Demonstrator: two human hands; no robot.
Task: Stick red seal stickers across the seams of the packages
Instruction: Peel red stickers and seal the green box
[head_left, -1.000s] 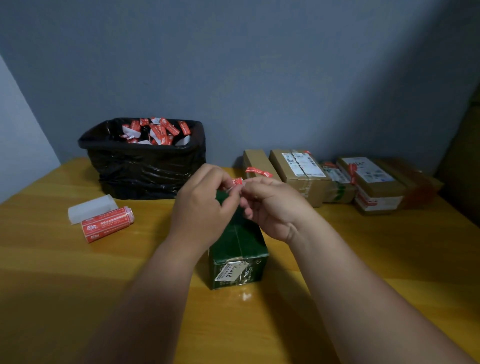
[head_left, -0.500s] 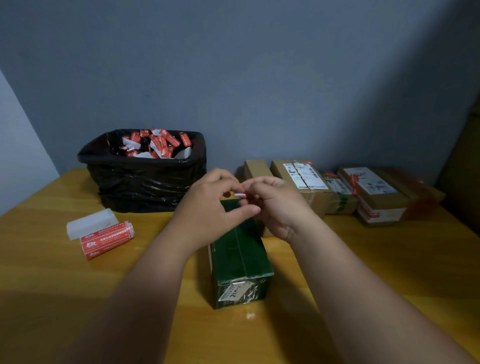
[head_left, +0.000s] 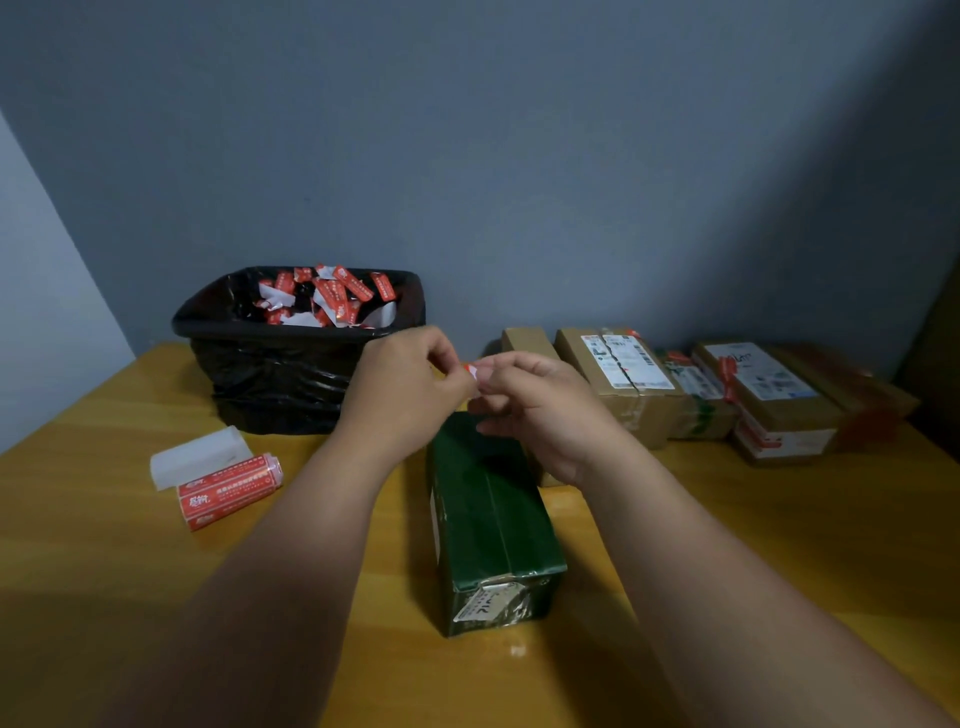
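Note:
A dark green package (head_left: 491, 525) lies lengthwise on the wooden table (head_left: 779, 545) in front of me. Above its far end, my left hand (head_left: 402, 387) and my right hand (head_left: 540, 410) meet. Both pinch a small red seal sticker (head_left: 471, 370) between fingertips, and most of it is hidden by the fingers. A roll of red stickers (head_left: 228, 491) lies at the left beside a white holder (head_left: 200, 457).
A bin lined with a black bag (head_left: 291, 374) holds several torn red and white sticker scraps at the back left. Several brown cardboard packages (head_left: 623, 382), some with red stickers, line the back right against the grey wall.
Both hands stay together over the green package, working the sticker with small finger movements. The camera view has tilted, so everything sits lower in the frame.

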